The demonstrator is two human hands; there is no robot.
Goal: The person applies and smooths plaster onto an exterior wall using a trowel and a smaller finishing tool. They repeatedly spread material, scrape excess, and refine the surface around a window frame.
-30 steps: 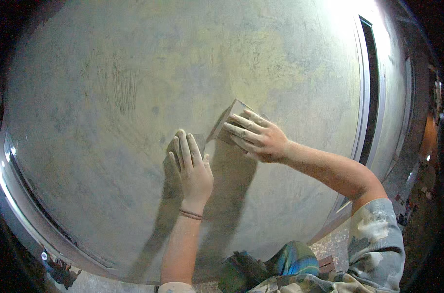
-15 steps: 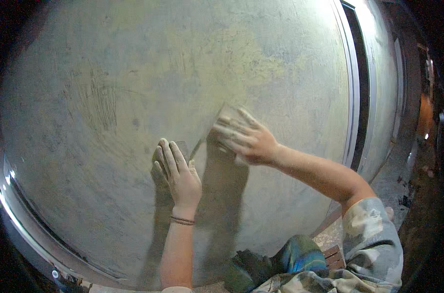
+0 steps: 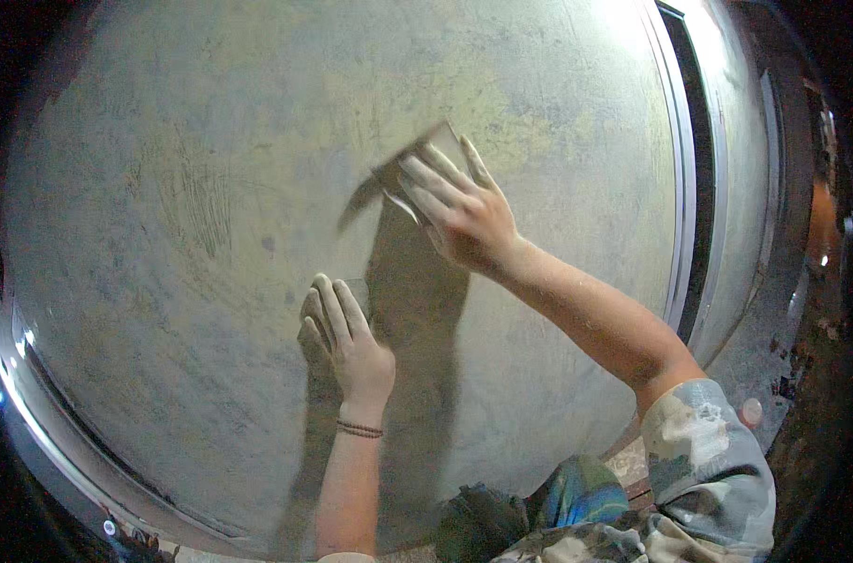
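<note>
In my right hand (image 3: 464, 211) is a thin greyish-brown sheet that looks like sandpaper (image 3: 440, 138), held under straight, dusty fingers. Its upper edge stands slightly off the wall (image 3: 286, 169) and throws a curved shadow to the left. Lower down and to the left, my left hand (image 3: 356, 338) lies with its fingers stretched upward against the wall over a second grey sheet (image 3: 359, 291). Only a corner of that sheet shows beside the fingertips; the thumb is hidden. Pale dust coats both hands. The wall is patchy grey and yellowish, with scratch marks at the left.
A pale vertical frame with a dark gap (image 3: 696, 178) bounds the wall on the right. A shiny curved edge (image 3: 42, 375) runs along the lower left. My bent knee in dark, blue-patterned cloth (image 3: 576, 493) is at the bottom, near the wall.
My right hand has moved up the wall with its sheet, which now shows more plainly. The left hand has shifted very slightly to the right.
</note>
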